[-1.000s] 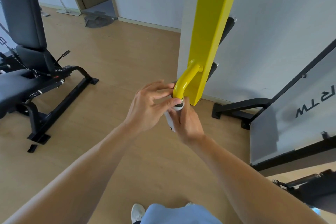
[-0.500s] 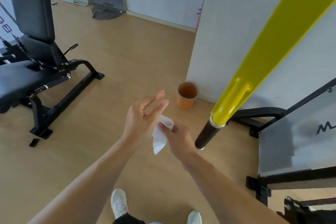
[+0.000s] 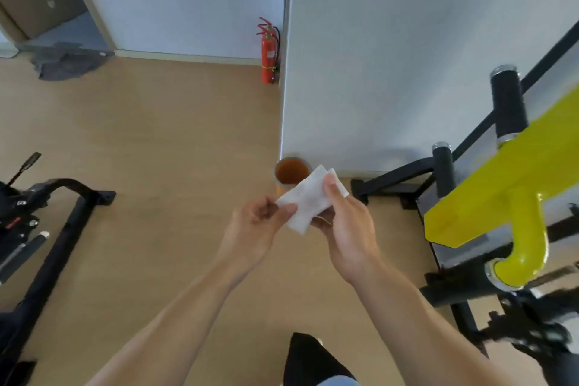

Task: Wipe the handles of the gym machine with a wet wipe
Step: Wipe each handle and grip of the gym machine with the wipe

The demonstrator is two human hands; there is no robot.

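A white wet wipe is held flat between both hands in the middle of the view. My left hand pinches its lower left corner. My right hand grips its right side, thumb on top. The yellow machine arm crosses the right side, well clear of both hands. Its curved yellow handle ends in a chrome ring at the lower right; the grip below it is blurred. Two black grips stick up behind the arm.
An orange bin stands on the wood floor by the white wall corner, just beyond the wipe. A red fire extinguisher stands farther back. A black bench frame occupies the left. Black machine feet lie on the right.
Both hands came off the yellow handle and drew back to the left. The wipe, crumpled before, is now spread between the hands. The view swung right, so the handle sits at lower right.
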